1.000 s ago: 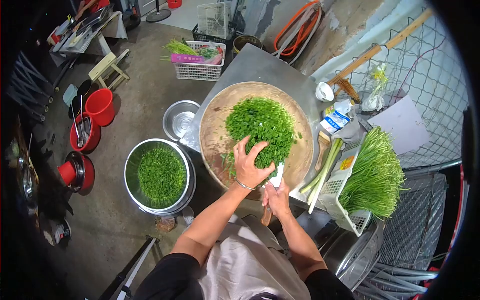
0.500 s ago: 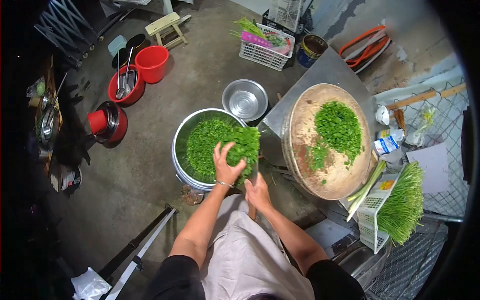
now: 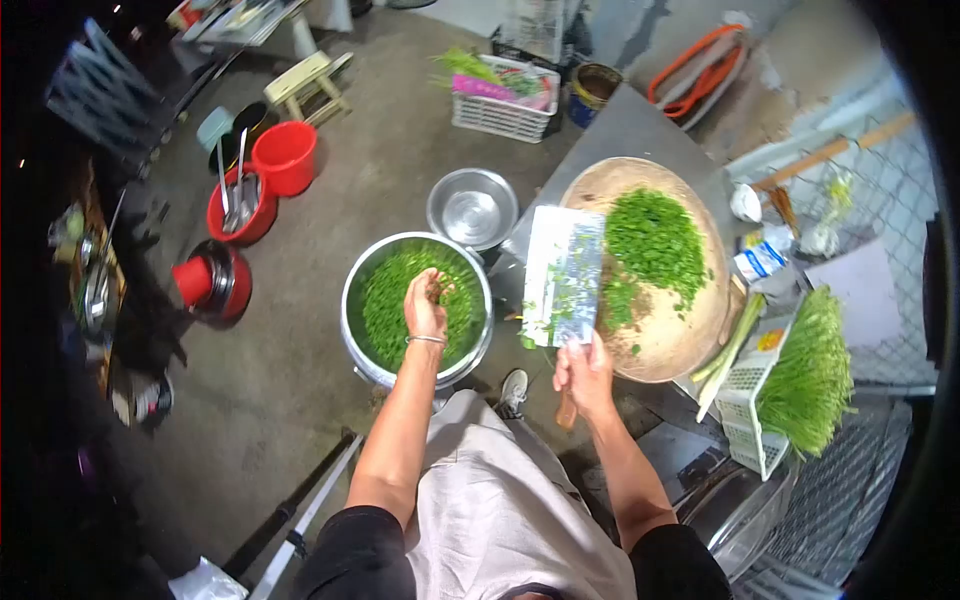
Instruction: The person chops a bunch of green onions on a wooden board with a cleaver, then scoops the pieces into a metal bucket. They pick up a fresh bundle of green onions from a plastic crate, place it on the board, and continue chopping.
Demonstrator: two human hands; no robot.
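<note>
My right hand (image 3: 586,375) is wrapped round the wooden handle of a cleaver (image 3: 563,275). Its broad blade has bits of chopped greens stuck to it and is held up at the left edge of the round wooden chopping board (image 3: 655,362). A heap of chopped greens (image 3: 655,240) lies on that board. Over the tall metal pot (image 3: 350,320), my left hand (image 3: 427,305) is open with loosely bent fingers, and I see no bunch in it. Finely chopped greens (image 3: 390,305) fill the part of the pot that shows.
An empty metal basin (image 3: 472,208) stands behind the pot. At the right, a white basket (image 3: 748,425) holds long green stalks (image 3: 805,375). Red buckets (image 3: 284,158) and a small stool (image 3: 310,88) are at the back left. A tripod leg (image 3: 300,520) stands at the lower left.
The greens lying on the blade have left it, and my left hand is now over the pot without them. My right hand has swung the cleaver right, towards the board.
</note>
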